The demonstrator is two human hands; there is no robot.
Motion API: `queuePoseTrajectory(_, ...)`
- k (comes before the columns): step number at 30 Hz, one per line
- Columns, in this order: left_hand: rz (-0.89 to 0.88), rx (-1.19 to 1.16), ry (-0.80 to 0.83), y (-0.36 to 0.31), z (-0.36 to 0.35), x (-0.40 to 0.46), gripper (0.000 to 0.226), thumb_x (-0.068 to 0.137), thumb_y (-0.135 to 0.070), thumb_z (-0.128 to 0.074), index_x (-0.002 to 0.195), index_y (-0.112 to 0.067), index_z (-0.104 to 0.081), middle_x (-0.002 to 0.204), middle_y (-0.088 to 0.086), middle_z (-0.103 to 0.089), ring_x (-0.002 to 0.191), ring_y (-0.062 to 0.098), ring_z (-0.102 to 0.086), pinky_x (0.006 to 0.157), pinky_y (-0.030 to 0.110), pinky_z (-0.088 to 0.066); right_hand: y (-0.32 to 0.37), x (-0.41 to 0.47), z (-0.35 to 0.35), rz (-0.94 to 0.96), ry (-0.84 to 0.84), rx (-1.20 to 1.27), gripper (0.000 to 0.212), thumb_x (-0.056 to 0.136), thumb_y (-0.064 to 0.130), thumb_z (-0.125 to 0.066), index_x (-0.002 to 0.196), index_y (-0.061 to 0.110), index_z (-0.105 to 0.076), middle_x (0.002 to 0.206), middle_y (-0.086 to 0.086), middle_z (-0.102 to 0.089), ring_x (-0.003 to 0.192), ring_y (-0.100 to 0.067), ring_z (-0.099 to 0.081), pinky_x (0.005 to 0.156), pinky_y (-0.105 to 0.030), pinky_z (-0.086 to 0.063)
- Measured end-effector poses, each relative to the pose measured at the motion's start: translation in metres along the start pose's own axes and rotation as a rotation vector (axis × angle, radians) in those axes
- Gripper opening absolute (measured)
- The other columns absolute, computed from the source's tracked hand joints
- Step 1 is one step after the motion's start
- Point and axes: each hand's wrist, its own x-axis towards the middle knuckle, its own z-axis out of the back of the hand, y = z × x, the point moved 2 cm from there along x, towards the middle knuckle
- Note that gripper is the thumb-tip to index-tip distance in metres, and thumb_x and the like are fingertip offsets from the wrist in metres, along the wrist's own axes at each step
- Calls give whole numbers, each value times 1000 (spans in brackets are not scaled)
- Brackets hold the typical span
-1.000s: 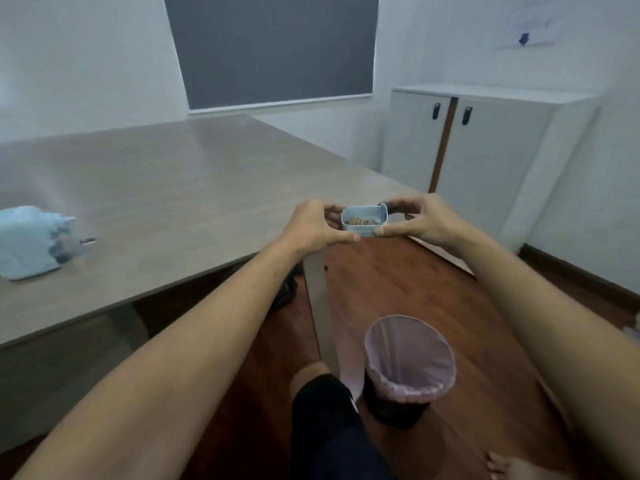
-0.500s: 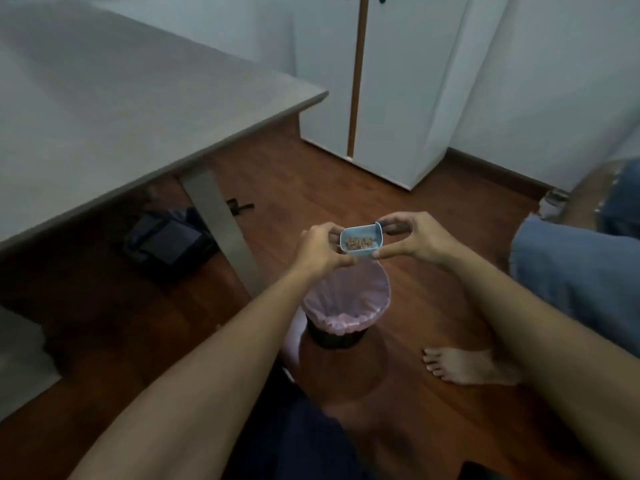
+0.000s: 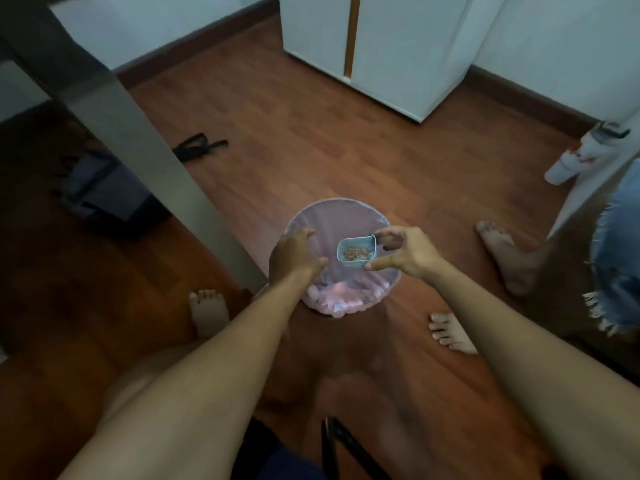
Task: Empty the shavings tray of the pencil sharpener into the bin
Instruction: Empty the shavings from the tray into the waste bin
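The small light-blue shavings tray [image 3: 356, 252] is upright with brown shavings in it, held directly above the bin's mouth. My right hand [image 3: 403, 252] pinches it between thumb and fingers at its right side. My left hand [image 3: 294, 256] is off the tray, just left of it, fingers loosely apart over the bin's left rim. The bin [image 3: 341, 216] stands on the floor, lined with a pale pink bag. The pencil sharpener is out of view.
A grey table leg [image 3: 138, 143] slants down to the bin's left, with a dark bag [image 3: 100, 188] behind it. A white cabinet [image 3: 381, 46] stands at the back. Another person's bare foot [image 3: 502, 251] and denim leg are at the right; my feet flank the bin.
My view has tilted down onto the bin. Both hands lowered the tray over the bin's opening, and my left hand has let go of it.
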Motion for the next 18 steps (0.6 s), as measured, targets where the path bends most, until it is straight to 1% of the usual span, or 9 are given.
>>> queuePoseTrajectory(1,-18,18,-48,7,-2,1,63,74,-25,-81,132,-18,-58,137,5,-59,125,26,-54,100,32,-43,-5,5,-5,-24,-1,-12,69,56,12,-95,119,6,-68,108,-8,-71,98,-20,-65,79,-24,-48)
queuePoseTrajectory(3,-39,9,-129,20,-7,0,63,75,-20,-79,134,-13,-55,135,11,-55,125,30,-49,101,35,-40,-11,13,-15,-57,6,-33,69,56,12,-95,119,4,-68,109,-9,-71,89,-15,-65,74,-21,-47)
queuePoseTrajectory(5,35,-46,-146,33,-15,0,66,77,-17,-75,137,-11,-50,135,15,-51,124,32,-49,98,35,-41,-15,22,-25,-74,6,-65,68,56,12,-94,118,3,-67,111,-8,-71,86,-12,-61,73,-19,-44)
queuePoseTrajectory(8,173,-164,-94,52,-30,-2,65,82,-12,-67,142,-16,-42,136,16,-50,121,33,-53,90,29,-40,-18,31,-38,-89,-22,-175,69,56,19,-94,117,7,-67,110,-4,-70,90,-11,-59,76,-18,-39)
queuePoseTrajectory(9,191,-190,-64,56,-35,-3,65,85,-11,-65,144,-18,-40,137,16,-51,122,33,-54,91,29,-41,-20,35,-42,-102,-28,-202,69,55,21,-94,117,8,-66,109,-2,-70,90,-11,-58,76,-18,-38)
queuePoseTrajectory(11,201,-221,-2,65,-44,-6,67,88,-8,-62,148,-21,-36,141,14,-52,126,32,-53,98,33,-43,-25,42,-49,-113,-41,-255,69,54,26,-93,115,11,-64,105,0,-68,91,-14,-60,74,-21,-37)
queuePoseTrajectory(13,197,-242,20,69,-48,-6,69,89,-6,-58,151,-24,-33,146,12,-50,131,31,-51,104,36,-42,-28,47,-55,-106,-43,-331,67,53,33,-90,112,16,-62,103,1,-68,97,-20,-62,74,-27,-41)
queuePoseTrajectory(15,208,-257,9,72,-52,-4,70,88,-6,-57,151,-25,-34,148,11,-49,132,31,-51,107,36,-42,-29,51,-59,-98,-38,-403,66,54,35,-88,113,19,-62,106,1,-69,101,-23,-62,77,-31,-46)
queuePoseTrajectory(18,200,-277,-6,75,-55,-4,71,86,-6,-56,151,-25,-35,148,10,-50,131,30,-52,109,38,-42,-28,53,-64,-71,-28,-492,70,57,35,-85,122,22,-62,115,1,-70,107,-24,-63,82,-32,-49)
